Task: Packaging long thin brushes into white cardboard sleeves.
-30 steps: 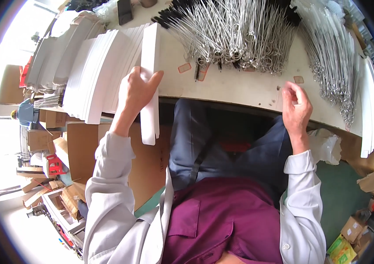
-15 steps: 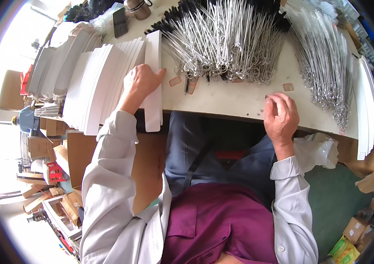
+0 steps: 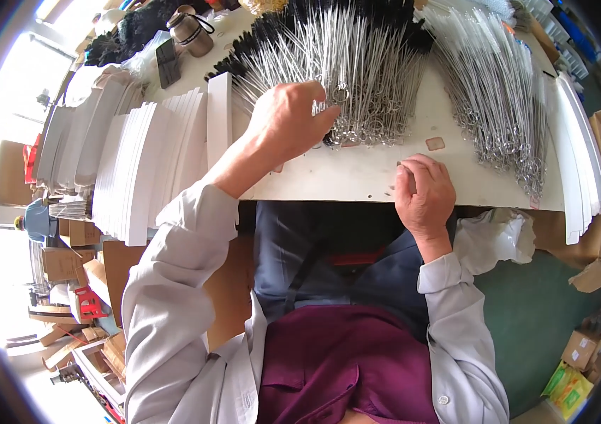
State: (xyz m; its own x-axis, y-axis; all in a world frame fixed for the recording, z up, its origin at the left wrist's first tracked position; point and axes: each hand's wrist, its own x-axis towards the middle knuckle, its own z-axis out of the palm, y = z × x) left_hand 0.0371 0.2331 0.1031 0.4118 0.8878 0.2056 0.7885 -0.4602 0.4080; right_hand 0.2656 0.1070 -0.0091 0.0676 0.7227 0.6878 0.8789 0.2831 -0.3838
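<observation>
My left hand (image 3: pixel 283 124) reaches over the near ends of a big heap of wire-handled brushes (image 3: pixel 357 78) with black bristles and ring ends. Its thumb and forefinger stand apart at the rings; the other fingertips are hidden. My right hand (image 3: pixel 425 198) rests at the table's near edge, fingers curled against the thumb. Whatever it may hold is too small to make out. Left of the heap lies one long white box (image 3: pixel 219 116), partly behind my left forearm. Beside it stands a row of similar narrow white boxes (image 3: pixel 141 159).
At the right lie a second bundle of wire-handled brushes (image 3: pixel 498 106) with pale ends and some long white strips (image 3: pixel 583 155). A metal flask (image 3: pixel 191 32) and a dark phone-like slab (image 3: pixel 168 63) stand at the back left. A plastic bag (image 3: pixel 495 237) hangs below the table edge.
My left hand has left the single white box and moved right to the black brushes' ring ends. That box now lies farther onto the table. My right hand stays curled; the view has shifted slightly.
</observation>
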